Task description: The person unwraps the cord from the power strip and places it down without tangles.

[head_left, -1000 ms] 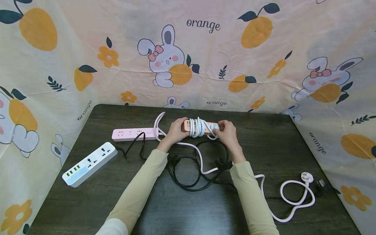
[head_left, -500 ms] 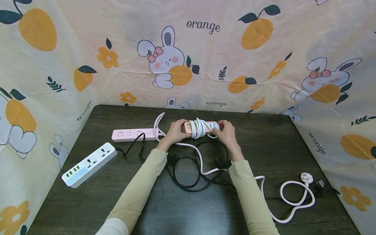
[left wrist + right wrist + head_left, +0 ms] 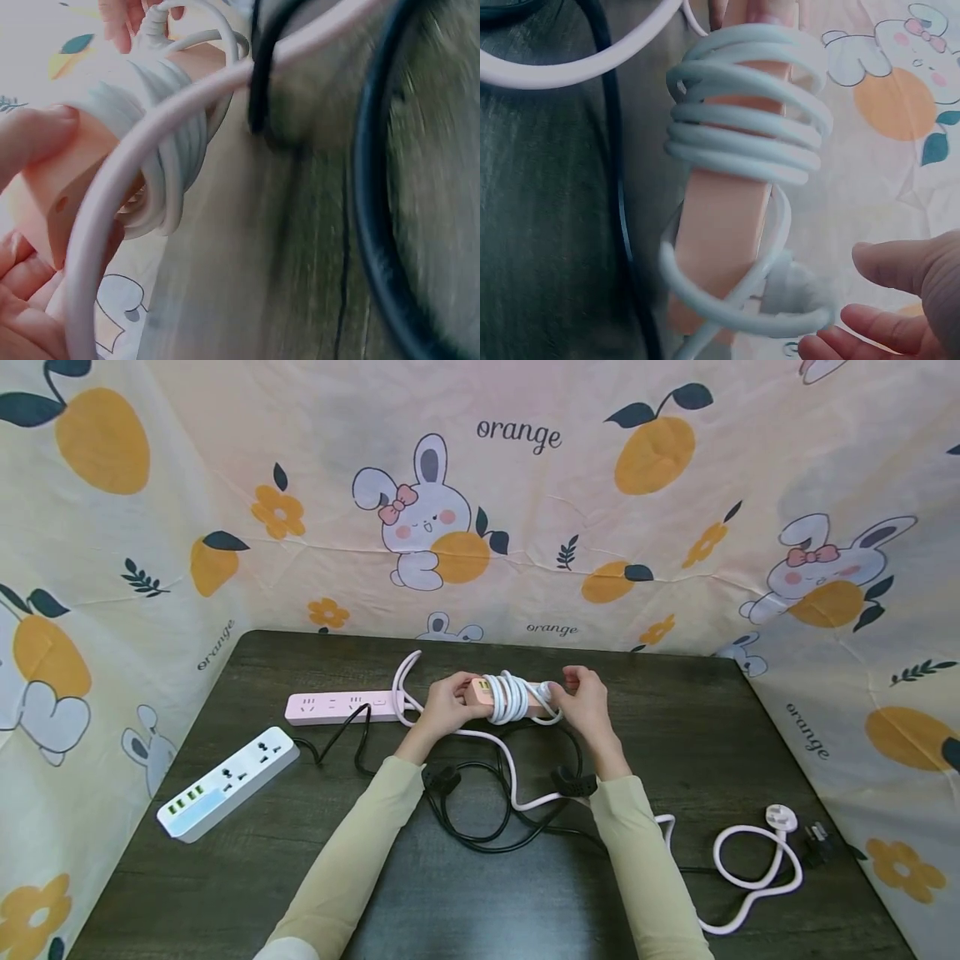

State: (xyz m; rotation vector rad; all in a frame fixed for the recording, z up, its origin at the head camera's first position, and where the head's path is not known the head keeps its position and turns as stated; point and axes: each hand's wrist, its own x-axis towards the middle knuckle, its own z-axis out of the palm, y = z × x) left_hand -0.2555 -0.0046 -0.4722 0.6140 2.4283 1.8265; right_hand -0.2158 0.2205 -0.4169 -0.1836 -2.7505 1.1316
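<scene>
A peach-coloured power strip (image 3: 724, 225) has its white cord (image 3: 510, 697) wound round its middle in several turns. My left hand (image 3: 450, 703) grips the strip's left end, thumb on top and fingers beneath, as the left wrist view shows. At the right end a white plug (image 3: 789, 289) sits against the strip, with a loop of cord crossing over it. My right hand (image 3: 587, 706) is beside that plug; in the right wrist view its thumb (image 3: 892, 264) and fingers are spread apart, with a fingertip close to the cord loop. Whether it touches is unclear.
A pink power strip (image 3: 341, 707) lies behind left, and a white power strip (image 3: 227, 785) at the left. Black cable (image 3: 480, 843) coils under my hands. A pinkish-white cord (image 3: 750, 893) with a white plug (image 3: 781, 817) and a black plug (image 3: 817, 839) lie right.
The wound peach strip has tilted, its right end dropping slightly nearer. My right hand's fingers have loosened from the plug end. The left hand keeps its grip.
</scene>
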